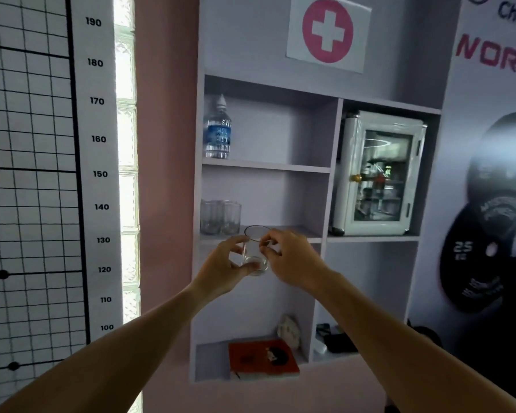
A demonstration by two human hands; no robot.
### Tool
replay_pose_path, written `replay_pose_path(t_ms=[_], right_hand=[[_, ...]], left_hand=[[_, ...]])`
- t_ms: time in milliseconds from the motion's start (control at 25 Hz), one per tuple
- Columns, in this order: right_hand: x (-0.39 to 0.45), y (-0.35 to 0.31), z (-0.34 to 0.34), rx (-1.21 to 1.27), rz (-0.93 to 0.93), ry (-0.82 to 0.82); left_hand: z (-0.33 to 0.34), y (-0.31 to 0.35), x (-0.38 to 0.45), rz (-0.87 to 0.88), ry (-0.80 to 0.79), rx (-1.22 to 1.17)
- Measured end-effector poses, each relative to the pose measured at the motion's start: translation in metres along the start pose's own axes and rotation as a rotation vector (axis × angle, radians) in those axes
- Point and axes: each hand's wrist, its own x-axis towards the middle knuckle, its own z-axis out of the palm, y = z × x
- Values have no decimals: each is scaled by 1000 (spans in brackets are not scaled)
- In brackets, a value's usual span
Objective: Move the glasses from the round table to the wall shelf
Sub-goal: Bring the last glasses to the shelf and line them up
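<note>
A clear drinking glass point(254, 248) is held upright in the air just in front of the middle board of the wall shelf point(280, 235). My left hand point(224, 268) grips its lower part and base from the left. My right hand point(289, 257) pinches its rim from the right. Two more clear glasses point(220, 216) stand side by side at the left end of that same board. The round table is out of view.
A water bottle point(217, 129) stands on the upper board. A small glass-door fridge point(379, 174) fills the right compartment. A red book point(262, 359) and a pale object lie on the bottom board. A height chart hangs at the left.
</note>
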Motion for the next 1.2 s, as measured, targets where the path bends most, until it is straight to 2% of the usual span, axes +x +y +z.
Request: replay_pose_path(t_ms=[240, 480, 720, 1040, 1200], right_hand=[[85, 75, 5, 56, -96, -14], [153, 133, 12, 60, -160, -101], [186, 154, 42, 114, -197, -132], [206, 155, 72, 246, -155, -117], [214, 152, 82, 301, -111, -107]], left_hand=[[41, -14, 81, -20, 208, 79], [74, -20, 137, -82, 329, 214], [76, -34, 154, -126, 336, 263], [58, -48, 171, -196, 396, 459], [53, -57, 180, -176, 352, 556]])
